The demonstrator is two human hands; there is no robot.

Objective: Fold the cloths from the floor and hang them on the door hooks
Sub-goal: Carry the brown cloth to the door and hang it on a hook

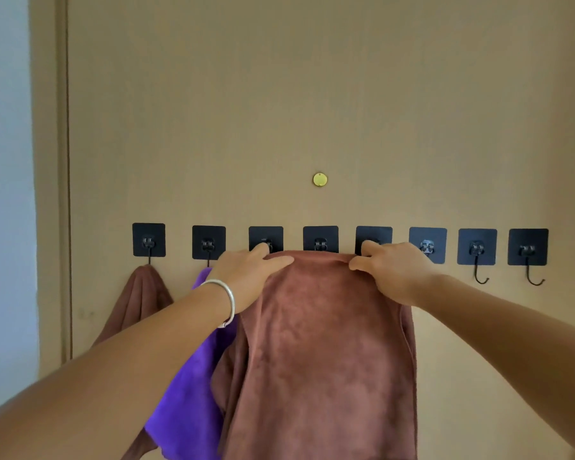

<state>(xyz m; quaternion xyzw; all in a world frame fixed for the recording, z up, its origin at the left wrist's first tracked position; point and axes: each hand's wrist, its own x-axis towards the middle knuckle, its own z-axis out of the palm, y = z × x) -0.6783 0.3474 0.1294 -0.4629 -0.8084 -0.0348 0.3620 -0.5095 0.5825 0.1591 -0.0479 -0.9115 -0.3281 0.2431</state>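
A folded brown cloth [322, 343] hangs in front of the tan door [279, 111], its top edge held up against the row of black hooks [320, 242]. My left hand [246, 277] grips the cloth's top left corner by the third hook. My right hand [392, 270] pinches the top right corner by the fifth hook. A purple cloth [190, 393] hangs from the second hook [208, 243], and another brown cloth [140, 300] from the first hook [148, 240]. The hooks behind the held cloth are hidden below their plates.
Two bare hooks [477, 257] [528, 257] hang at the right end of the row, with a further hook plate [428, 245] beside my right hand. A small brass disc [320, 179] sits on the door above. The door frame [49, 194] and a pale wall [4, 194] lie left.
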